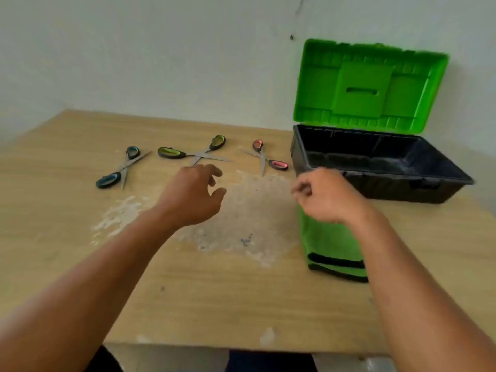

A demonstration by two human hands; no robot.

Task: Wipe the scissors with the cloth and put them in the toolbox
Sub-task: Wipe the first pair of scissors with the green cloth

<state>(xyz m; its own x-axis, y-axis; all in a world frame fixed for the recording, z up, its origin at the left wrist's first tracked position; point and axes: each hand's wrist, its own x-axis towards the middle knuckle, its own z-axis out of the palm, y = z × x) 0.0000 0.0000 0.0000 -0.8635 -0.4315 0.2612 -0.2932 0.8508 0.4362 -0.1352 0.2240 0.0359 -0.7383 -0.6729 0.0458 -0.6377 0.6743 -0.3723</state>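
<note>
three pairs of scissors are lying opened out in a row across the upper middle of the frame: a blue pair [120, 167] at the left, a green pair [191, 151] in the middle and a pink pair [265, 157] just beside the toolbox [381, 167], which is standing open and looks empty at the upper right. the left hand [192, 196] is hovering open and empty, fingers curled, near the green pair. the right hand [326, 196] is loosely closed and appears to be pinching the top edge of the green cloth [331, 248], which is lying on the surface [80, 264] at the lower right. the blades are spread, so a careless grab is risking a nick, and reaching across could be knocking the neighbouring pairs. the cloth is only pinched at a corner and could be slipping free.
</note>
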